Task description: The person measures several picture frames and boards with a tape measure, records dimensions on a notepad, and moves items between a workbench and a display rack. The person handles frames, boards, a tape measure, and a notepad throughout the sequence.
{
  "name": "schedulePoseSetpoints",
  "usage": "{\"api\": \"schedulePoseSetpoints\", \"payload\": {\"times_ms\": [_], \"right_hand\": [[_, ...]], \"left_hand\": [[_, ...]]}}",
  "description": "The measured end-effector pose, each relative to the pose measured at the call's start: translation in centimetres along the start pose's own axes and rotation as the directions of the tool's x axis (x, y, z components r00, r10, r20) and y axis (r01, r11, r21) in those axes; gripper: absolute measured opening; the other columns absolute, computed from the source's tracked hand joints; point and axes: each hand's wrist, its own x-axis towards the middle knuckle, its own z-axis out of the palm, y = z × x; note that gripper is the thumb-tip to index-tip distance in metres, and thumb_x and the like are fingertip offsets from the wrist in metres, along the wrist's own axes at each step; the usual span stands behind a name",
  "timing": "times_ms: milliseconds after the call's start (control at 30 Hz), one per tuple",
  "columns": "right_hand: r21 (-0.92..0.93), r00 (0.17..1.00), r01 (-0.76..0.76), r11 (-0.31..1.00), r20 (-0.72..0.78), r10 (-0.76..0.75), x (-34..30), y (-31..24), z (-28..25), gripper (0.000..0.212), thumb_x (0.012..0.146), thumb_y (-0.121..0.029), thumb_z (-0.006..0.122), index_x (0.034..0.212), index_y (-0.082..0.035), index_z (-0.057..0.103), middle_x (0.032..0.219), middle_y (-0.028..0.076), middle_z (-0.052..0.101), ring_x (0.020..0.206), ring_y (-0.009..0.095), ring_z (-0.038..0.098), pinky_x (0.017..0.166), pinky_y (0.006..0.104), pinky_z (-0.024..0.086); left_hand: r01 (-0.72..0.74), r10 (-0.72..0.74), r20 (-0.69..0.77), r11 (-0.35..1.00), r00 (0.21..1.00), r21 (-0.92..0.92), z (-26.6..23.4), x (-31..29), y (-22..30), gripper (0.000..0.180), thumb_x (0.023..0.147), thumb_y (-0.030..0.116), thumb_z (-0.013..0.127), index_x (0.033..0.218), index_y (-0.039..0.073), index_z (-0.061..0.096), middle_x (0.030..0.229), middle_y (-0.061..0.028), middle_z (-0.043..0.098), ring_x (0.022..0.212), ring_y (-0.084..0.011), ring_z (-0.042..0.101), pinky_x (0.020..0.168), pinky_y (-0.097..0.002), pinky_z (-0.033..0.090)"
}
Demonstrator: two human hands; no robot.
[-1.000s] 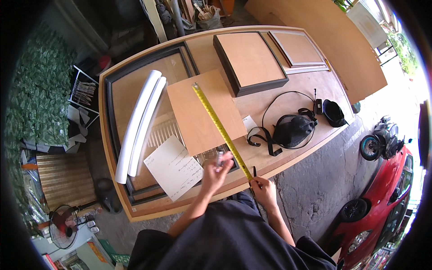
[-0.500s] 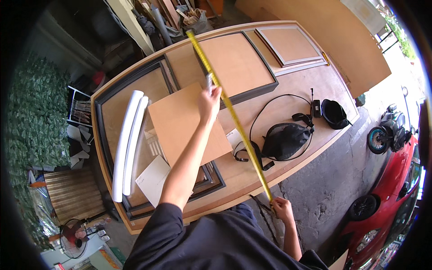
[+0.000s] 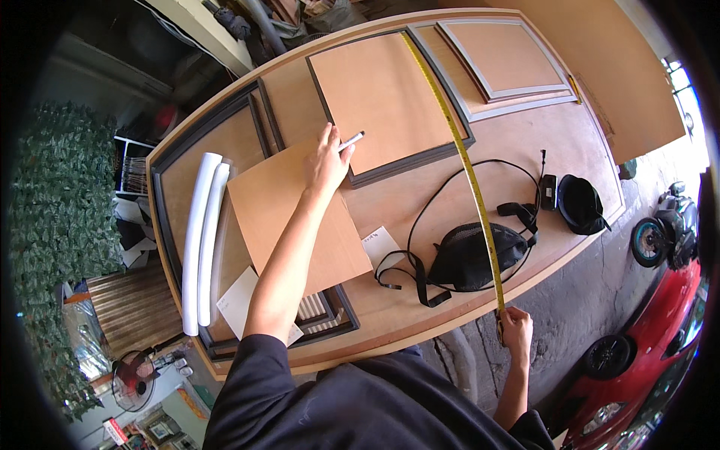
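My left hand [image 3: 327,163] is closed around a slim marker pen [image 3: 352,141], whose dark tip points to the right. It hovers by the near left corner of a brown board in a dark frame [image 3: 386,97]. Below that wrist lies a loose square brown board [image 3: 292,217]. My right hand [image 3: 516,328] grips a tape measure at the near edge of the table, its case mostly hidden by the fingers. From there the yellow blade [image 3: 466,161] runs out over a black mesh bag [image 3: 472,255] and across the right part of the framed board to its far edge.
Two white rolls [image 3: 201,247] lie on the left of the wooden table [image 3: 540,139], by dark frames. A grey-framed board [image 3: 510,60] sits at the far right. A black cable [image 3: 411,225] and a black cap-like pouch [image 3: 579,204] are on the right. White cards lie near the square board.
The tape blade has swung right, away from my left hand, and its far end now meets the framed board's far edge. My right hand has moved right; my left hand has shifted slightly left.
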Motion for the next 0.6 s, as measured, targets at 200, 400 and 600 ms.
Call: {"api": "schedulePoseSetpoints", "payload": {"times_ms": [200,400,600], "right_hand": [[-0.018,0.996,-0.055,0.998,0.065,0.056,1.0,-0.4,-1.4,0.022,0.084,-0.020,0.062,0.086,0.000,0.071,0.070,0.015,0.067,0.062,0.023,0.066,0.060,0.0333,0.049],[-0.032,0.999,-0.008,0.999,0.052,0.009,1.6,-0.5,-2.2,0.022,0.084,-0.018,0.060,0.083,0.002,0.070,0.063,0.012,0.064,0.058,0.015,0.062,0.056,0.0301,0.047],[-0.001,0.996,-0.037,0.999,0.084,0.037,1.4,-0.8,-2.8,0.024,0.084,-0.019,0.061,0.082,0.003,0.069,0.063,0.012,0.064,0.058,0.014,0.061,0.057,0.0299,0.047]], "left_hand": [[-0.039,0.039,-0.010,0.999,0.999,0.021,0.0,-0.1,0.2,0.061,0.092,0.042,0.058,0.133,-0.002,0.047,0.143,-0.0133,0.046,0.084,-0.0302,0.070,0.062,-0.0380,0.058],[-0.108,0.108,0.026,0.994,0.994,0.007,-0.1,0.6,-1.2,0.067,0.091,0.046,0.058,0.135,-0.003,0.043,0.146,-0.0144,0.042,0.089,-0.0323,0.069,0.065,-0.0412,0.058],[-0.096,0.085,0.164,0.993,0.983,0.062,-2.1,1.5,-0.3,0.071,0.089,0.052,0.059,0.135,0.000,0.045,0.148,-0.0107,0.040,0.079,-0.0329,0.070,0.065,-0.0411,0.059]]}}
